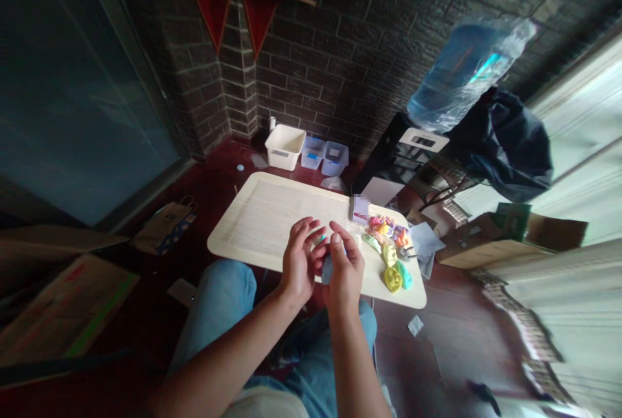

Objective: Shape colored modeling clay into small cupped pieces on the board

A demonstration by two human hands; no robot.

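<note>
My left hand [299, 262] and my right hand [346, 269] are close together above the near edge of a cream tray-shaped table [226, 246]. The fingers of my right hand are wrapped round a soft blue-grey lump [327, 269], partly hidden by the thumb and palm. My left fingers curl in toward it, and a small turquoise spot [322, 237] shows at their tips. What the left fingers grip is too small to make out. Right of my hands lie a yellow soft bundle [392, 279], a turquoise one [403, 274] and a pale yellow-green one [389, 254].
Several colourful small pieces [383, 227] and a phone-like device [360, 209] lie at the table's right. A mesh-patterned mat [262, 210] covers its left. Beyond stand a white bin [286, 146], clear boxes [324, 156] and a water dispenser [422, 139]. Cardboard boxes [505, 240] stand right.
</note>
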